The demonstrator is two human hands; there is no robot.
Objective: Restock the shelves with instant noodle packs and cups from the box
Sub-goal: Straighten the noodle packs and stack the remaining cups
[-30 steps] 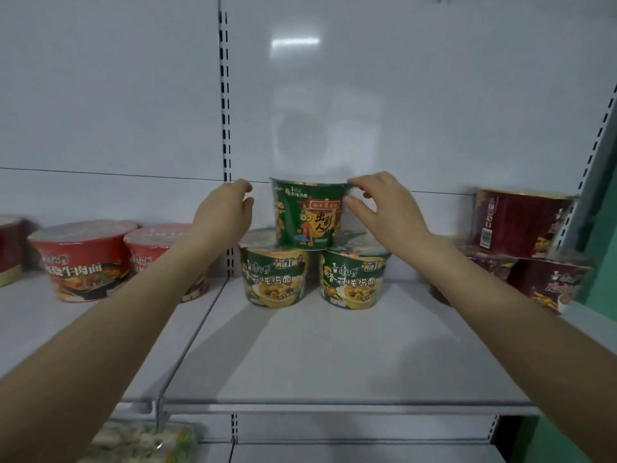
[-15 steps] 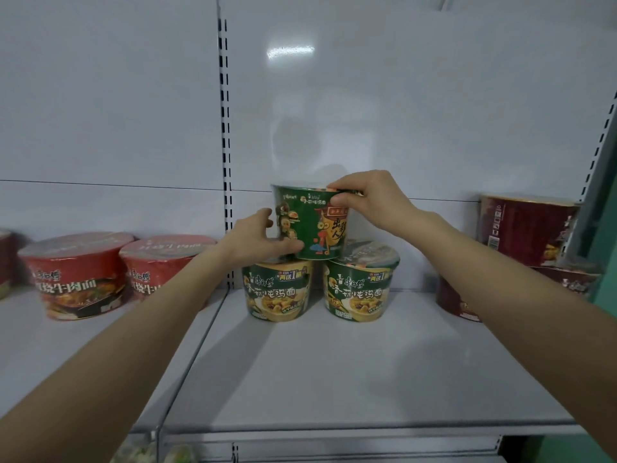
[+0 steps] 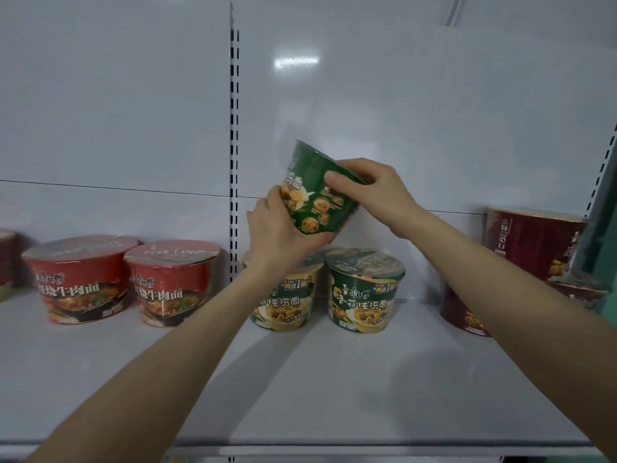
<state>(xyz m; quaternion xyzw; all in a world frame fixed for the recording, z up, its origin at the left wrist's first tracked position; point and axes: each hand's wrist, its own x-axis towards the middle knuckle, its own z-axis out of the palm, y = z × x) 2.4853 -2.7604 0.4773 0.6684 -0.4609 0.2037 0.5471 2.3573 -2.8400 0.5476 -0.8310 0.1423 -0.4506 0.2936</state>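
A green noodle cup (image 3: 314,192) is lifted and tilted above two green cups on the white shelf (image 3: 334,379). My left hand (image 3: 277,232) grips it from below at its lower left side. My right hand (image 3: 370,188) holds its rim at the upper right. Of the two standing green cups, the right one (image 3: 364,292) is in full view. The left one (image 3: 287,302) is partly hidden behind my left wrist.
Two red beef noodle cups (image 3: 83,279) (image 3: 170,282) stand on the left shelf section. Dark red cups (image 3: 531,242) are stacked at the right, by a green upright. A slotted post (image 3: 234,155) divides the white back panels. The front shelf surface is bare.
The top green cup stood on the two lower cups with both hands at its sides. Now both hands have lifted it off and tilted it, turning a different side toward me.
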